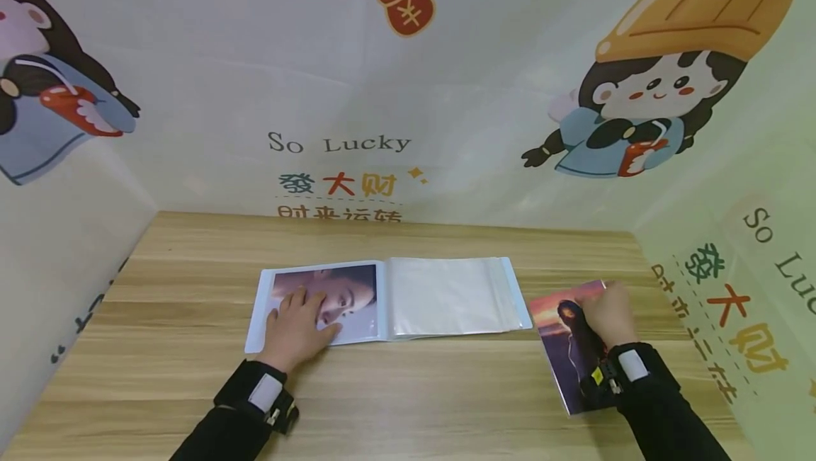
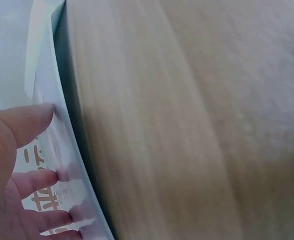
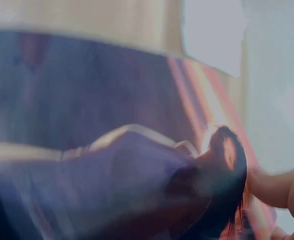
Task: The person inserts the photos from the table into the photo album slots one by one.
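An open photo album [image 1: 454,298] lies on the wooden table. Its left page carries a close-up portrait photo [image 1: 360,316] set sideways, and its right page shows a blank, whitish sleeve. My left hand [image 1: 295,332] rests on the left page with its fingers spread over the portrait; in the left wrist view, fingertips [image 2: 47,177] touch the glossy page. To the right of the album, my right hand [image 1: 612,316] pinches the upper right corner of a photo print [image 1: 554,348] showing a dark-haired figure against a sunset. In the right wrist view the thumb [image 3: 271,187] presses its end.
A pale printed cloth [image 1: 331,78] with cartoon figures and lettering hangs behind the table and along its sides. Bare wood grain [image 1: 421,397] shows in front of the album. Both wrists wear dark bands with small cameras.
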The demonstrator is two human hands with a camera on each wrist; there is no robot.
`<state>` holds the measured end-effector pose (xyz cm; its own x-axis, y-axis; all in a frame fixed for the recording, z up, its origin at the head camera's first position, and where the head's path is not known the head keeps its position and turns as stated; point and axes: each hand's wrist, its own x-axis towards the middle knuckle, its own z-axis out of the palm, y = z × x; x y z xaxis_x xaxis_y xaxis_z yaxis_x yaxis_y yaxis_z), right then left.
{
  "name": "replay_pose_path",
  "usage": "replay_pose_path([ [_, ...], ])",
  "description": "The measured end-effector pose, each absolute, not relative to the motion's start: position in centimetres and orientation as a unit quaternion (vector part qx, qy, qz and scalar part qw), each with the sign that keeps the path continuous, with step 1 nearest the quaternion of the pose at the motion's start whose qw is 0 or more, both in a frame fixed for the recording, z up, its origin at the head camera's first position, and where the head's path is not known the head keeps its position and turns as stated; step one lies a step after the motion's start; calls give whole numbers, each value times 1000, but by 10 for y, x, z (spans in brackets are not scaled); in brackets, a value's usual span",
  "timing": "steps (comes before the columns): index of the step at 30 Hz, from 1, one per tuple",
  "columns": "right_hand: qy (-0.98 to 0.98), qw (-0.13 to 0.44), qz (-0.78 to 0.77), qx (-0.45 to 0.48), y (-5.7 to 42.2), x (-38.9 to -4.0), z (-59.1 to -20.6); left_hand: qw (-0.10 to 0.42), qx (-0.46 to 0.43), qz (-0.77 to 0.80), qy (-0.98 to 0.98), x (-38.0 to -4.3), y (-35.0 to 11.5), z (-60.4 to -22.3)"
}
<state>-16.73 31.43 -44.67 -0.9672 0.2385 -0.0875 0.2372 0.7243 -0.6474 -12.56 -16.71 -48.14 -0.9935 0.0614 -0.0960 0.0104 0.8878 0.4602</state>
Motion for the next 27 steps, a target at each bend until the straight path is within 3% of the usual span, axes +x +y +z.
replay_pose_path([
  [6, -936, 65, 336, -78, 295, -182, -414, -44, 32, 249, 967, -129, -162, -482],
  [9, -944, 80, 319, -19, 277, -190, -400, -62, 56, 275, 958, -135, -153, -477],
  [12, -944, 99, 306, 68, 250, -195, -392, -39, 102, 317, 942, -144, -137, -466],
  [16, -930, 113, 293, 192, 206, -198, -390, 29, 163, 400, 902, -154, -113, -448],
  [22, -896, 90, 296, 317, 144, -192, -386, 121, 194, 522, 822, -161, -84, -426],
  [27, -888, 63, 299, 343, 112, -190, -381, 125, 162, 565, 799, -161, -79, -425],
])
